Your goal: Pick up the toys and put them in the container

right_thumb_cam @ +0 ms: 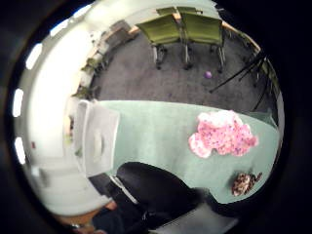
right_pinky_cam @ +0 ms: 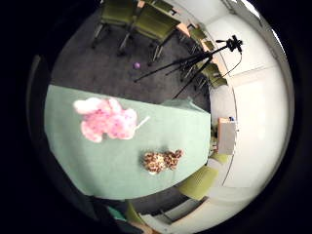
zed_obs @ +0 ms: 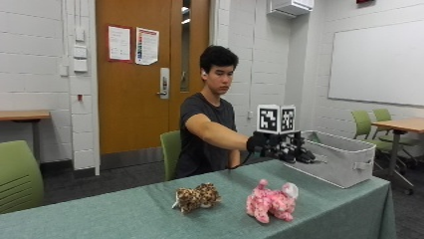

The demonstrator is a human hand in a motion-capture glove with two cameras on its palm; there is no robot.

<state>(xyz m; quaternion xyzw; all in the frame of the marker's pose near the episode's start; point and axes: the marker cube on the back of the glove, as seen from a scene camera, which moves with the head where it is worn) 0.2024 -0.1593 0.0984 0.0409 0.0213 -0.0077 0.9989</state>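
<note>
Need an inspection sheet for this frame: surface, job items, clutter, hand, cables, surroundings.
Surface: table under a green cloth.
Job's things: pink plush toy and spotted brown plush toy lie on the cloth, apart from each other; grey container stands at the table's far end. Its inside is not visible.
Clutter: nothing seen on the cloth besides these.
Grippers: gloved right hand is raised above the table beside the container, holding nothing visible; finger pose unclear.
Cables: nothing seen on the table.
Surroundings: green chairs, camera tripod, small purple ball on the carpet, whiteboard, wooden door.
</note>
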